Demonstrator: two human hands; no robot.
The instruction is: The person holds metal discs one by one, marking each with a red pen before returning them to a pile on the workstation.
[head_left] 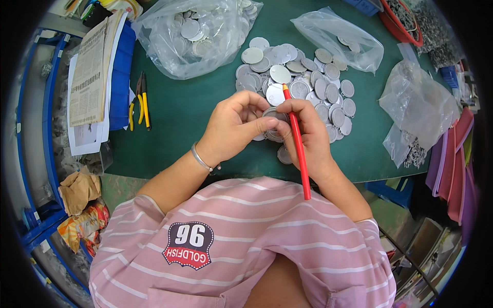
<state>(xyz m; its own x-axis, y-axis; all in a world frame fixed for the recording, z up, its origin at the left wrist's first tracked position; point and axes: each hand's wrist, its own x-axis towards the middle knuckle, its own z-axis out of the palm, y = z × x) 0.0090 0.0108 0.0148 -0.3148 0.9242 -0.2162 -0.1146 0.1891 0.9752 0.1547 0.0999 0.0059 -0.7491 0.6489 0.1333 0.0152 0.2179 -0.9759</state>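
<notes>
Between the fingertips of my left hand [231, 123] is a grey round metal disc [276, 114], its lower part covered by the thumb. My right hand [314, 138] has a long red pencil [299, 143] lodged between thumb and fingers, its sharpened end pointing away from me and its blunt end toward my shirt. The right fingertips also meet the disc's edge. Just beyond both hands spreads a loose heap of metal discs [330, 92], some smooth-faced and some with raised patterns. One disc [284, 154] lies on the near side, partly hidden by my right hand.
A green table [174, 108] carries clear plastic bags [169, 49] of discs at the back. Yellow-handled pliers [146, 108] lie at left beside a blue bin [120, 77] with papers [92, 77]. To the right are another plastic bag [418, 92] and a red basket [418, 38] of metal pieces.
</notes>
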